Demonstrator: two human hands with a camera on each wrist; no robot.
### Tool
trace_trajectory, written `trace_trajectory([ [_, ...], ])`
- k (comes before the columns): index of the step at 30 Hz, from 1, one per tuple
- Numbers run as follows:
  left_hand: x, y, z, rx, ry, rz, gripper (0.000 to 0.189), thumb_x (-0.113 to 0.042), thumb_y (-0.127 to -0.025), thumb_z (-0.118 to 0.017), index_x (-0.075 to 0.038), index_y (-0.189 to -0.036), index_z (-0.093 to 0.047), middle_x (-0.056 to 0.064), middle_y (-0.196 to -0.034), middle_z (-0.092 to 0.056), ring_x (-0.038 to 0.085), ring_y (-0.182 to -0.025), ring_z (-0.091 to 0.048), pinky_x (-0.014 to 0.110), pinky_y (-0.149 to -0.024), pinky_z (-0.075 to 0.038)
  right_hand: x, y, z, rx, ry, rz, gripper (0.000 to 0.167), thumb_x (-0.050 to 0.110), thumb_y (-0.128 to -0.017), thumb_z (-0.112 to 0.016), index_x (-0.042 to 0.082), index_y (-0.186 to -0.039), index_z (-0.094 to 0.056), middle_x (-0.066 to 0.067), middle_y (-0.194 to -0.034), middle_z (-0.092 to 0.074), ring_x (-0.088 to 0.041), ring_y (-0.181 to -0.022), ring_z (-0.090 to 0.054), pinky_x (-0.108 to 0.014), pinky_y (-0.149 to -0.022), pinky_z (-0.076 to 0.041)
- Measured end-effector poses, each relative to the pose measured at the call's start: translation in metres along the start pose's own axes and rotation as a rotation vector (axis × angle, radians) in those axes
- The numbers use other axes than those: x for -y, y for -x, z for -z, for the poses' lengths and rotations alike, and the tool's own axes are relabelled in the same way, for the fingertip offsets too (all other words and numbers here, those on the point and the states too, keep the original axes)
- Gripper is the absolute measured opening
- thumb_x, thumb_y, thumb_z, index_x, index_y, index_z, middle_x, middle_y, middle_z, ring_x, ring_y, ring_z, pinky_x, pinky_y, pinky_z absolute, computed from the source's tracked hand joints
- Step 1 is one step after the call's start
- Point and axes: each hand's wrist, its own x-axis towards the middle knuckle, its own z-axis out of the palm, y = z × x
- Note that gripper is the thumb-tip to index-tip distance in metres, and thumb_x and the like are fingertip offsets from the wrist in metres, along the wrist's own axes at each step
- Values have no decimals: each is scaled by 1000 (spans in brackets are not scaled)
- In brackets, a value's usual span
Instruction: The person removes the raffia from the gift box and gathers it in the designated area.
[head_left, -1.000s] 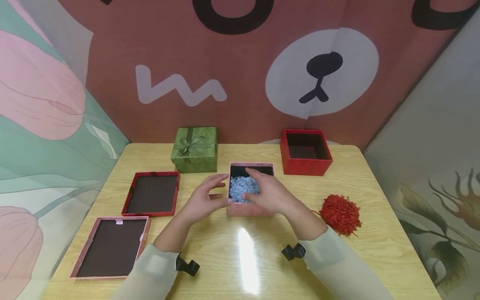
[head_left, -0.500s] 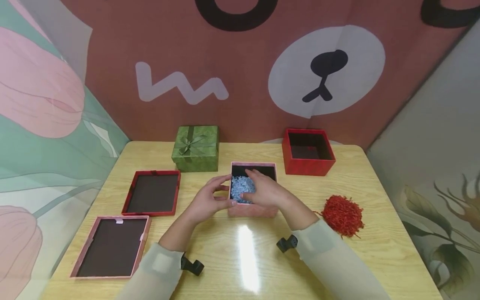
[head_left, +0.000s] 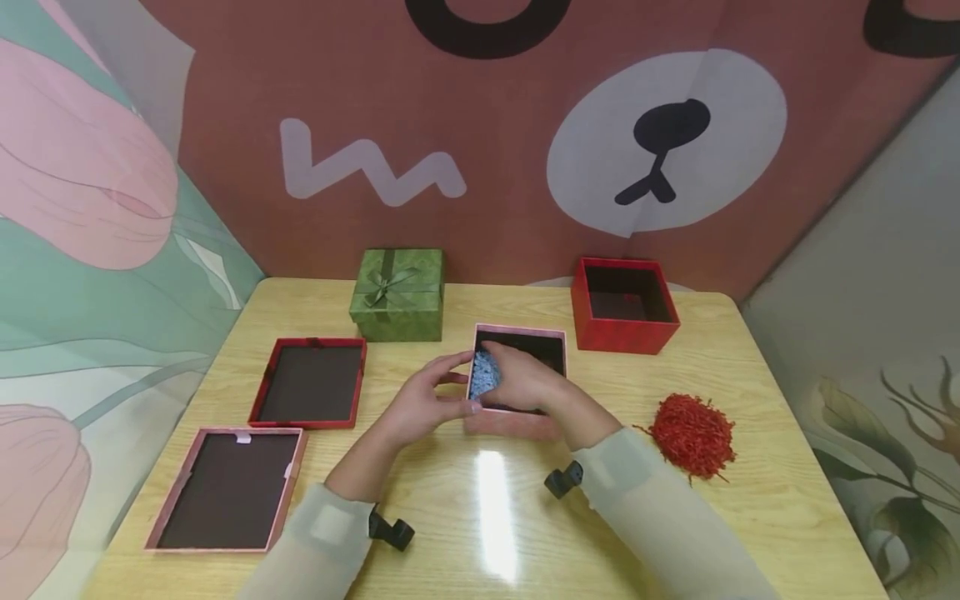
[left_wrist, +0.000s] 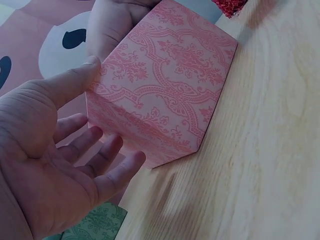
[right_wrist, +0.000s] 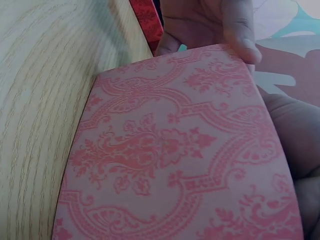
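Inside the pink patterned box [head_left: 513, 425], my right hand [head_left: 523, 380] grips blue shredded paper [head_left: 483, 377], bunched against the left wall. That hand's thumb and index finger show at opposite ends of the bunch; its other fingers are hidden. My left hand [head_left: 422, 408] rests at the box's left side. In the left wrist view its thumb touches the upper corner of the pink box [left_wrist: 165, 75], and its loosely spread fingers [left_wrist: 120, 170] lie along the side. The right wrist view is filled by the front face of the box [right_wrist: 165, 145].
A green bow-tied box [head_left: 401, 308] and an uncovered red box [head_left: 626, 321] stand at the back. A red lid [head_left: 258, 408] and a pink lid [head_left: 288, 492] lie upturned at left. Red shredded paper [head_left: 693, 436] lies in a heap at right.
My right hand has pushed the blue shredded paper leftward inside the box, uncovering dark floor on the right. My left hand has come in against the box's left side. The head view has shifted slightly.
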Motion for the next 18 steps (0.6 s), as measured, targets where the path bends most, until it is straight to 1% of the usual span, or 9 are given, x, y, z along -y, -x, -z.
trace_trajectory([
  [3,-1,-1,0,3,1,-4,79,-12,-88,-85,-16,-157,-47,4,-158,-43,33,-134,-52,38,-95,-59,1,-4,-2,1,11,9,94,36,-80,-90,4,-155,-42,-12,-134,-61,-24,-113,-60,-45,-101,-54],
  [6,-1,-1,-1,-1,-10,-5,79,-11,-87,-86,-18,-157,-48,4,-156,-45,32,-133,-54,38,-94,-60,2,-5,-3,7,30,16,84,35,-81,-89,6,-149,-49,-8,-122,-65,-22,-106,-62,-43,-97,-55],
  [11,-1,-1,0,9,-17,-6,77,-12,-87,-86,-21,-155,-51,1,-152,-47,31,-132,-54,38,-95,-60,4,-7,-5,9,47,14,67,28,-82,-89,6,-139,-60,-4,-109,-68,-19,-96,-63,-40,-90,-57],
  [14,0,-1,1,20,-16,-11,77,-11,-86,-86,-20,-155,-51,2,-150,-46,31,-131,-54,37,-96,-59,3,-8,-5,5,65,14,63,25,-81,-89,5,-135,-65,-4,-107,-71,-19,-93,-63,-38,-87,-57],
  [18,1,-2,1,24,-22,-18,81,-8,-85,-87,-17,-156,-49,5,-145,-46,31,-130,-53,36,-96,-59,3,-9,-3,1,71,13,61,24,-81,-90,4,-134,-68,-7,-116,-73,-20,-98,-64,-39,-91,-57],
])
